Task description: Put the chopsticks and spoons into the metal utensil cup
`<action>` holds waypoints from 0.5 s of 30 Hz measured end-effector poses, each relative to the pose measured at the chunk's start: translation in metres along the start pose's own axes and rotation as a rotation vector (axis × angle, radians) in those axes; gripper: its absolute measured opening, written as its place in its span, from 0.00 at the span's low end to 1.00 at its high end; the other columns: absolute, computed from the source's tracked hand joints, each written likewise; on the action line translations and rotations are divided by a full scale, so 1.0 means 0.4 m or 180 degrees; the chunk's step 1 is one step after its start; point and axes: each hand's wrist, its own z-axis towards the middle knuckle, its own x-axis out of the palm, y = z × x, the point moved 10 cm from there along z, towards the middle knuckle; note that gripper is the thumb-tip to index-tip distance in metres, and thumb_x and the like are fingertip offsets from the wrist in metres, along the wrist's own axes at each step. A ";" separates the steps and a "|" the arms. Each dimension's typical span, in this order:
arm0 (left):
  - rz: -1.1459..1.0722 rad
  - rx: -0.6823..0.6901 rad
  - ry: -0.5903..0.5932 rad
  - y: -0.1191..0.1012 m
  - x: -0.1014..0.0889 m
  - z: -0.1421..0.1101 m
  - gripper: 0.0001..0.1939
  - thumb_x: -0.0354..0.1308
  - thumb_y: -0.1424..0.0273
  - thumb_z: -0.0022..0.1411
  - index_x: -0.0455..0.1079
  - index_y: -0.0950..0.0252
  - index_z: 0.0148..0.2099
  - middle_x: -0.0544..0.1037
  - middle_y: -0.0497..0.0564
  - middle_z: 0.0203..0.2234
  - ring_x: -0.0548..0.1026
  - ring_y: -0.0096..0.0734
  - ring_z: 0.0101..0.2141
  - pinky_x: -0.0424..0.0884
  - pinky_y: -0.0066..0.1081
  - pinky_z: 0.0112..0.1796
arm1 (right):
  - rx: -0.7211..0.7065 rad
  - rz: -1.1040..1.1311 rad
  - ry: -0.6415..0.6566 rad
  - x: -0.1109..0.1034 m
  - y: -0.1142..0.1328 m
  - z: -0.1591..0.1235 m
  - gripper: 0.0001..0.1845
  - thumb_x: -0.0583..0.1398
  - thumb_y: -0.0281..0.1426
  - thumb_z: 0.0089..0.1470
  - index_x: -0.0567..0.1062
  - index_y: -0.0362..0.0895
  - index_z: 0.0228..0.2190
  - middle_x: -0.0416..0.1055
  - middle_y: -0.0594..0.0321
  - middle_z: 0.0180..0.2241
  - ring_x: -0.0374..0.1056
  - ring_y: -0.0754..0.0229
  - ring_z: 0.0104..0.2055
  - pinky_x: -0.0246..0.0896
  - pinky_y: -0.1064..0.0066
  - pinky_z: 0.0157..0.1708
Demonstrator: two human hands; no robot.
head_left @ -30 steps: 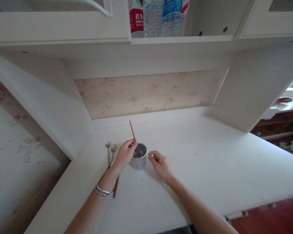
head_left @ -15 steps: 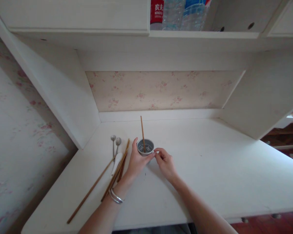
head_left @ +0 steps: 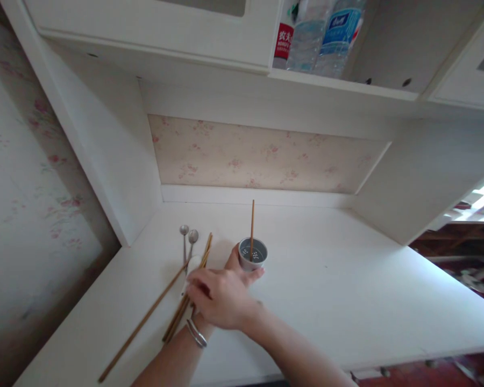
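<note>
wooden chopsticks (head_left: 185,306): right hand (head_left: 220,298) has crossed over to them from cup (head_left: 253,255).

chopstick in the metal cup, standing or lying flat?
Standing. The chopstick rises near-vertical out of the perforated metal cup; its lower end sits inside the cup.

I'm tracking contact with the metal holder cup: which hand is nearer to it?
Left. The left hand touches the metal holder cup at its near side, mostly hidden under the right hand, which reaches across toward the loose chopsticks, apart from the cup.
</note>
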 end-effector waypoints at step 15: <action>0.0274 0.0288 0.0932 0.056 0.068 0.049 0.34 0.69 0.67 0.43 0.61 0.64 0.52 0.77 0.55 0.42 0.74 0.38 0.41 0.67 0.35 0.44 | 0.0255 -0.1203 0.1699 0.234 -0.075 0.102 0.21 0.53 0.38 0.53 0.78 0.36 0.36 0.77 0.41 0.34 0.75 0.38 0.37 0.72 0.50 0.27</action>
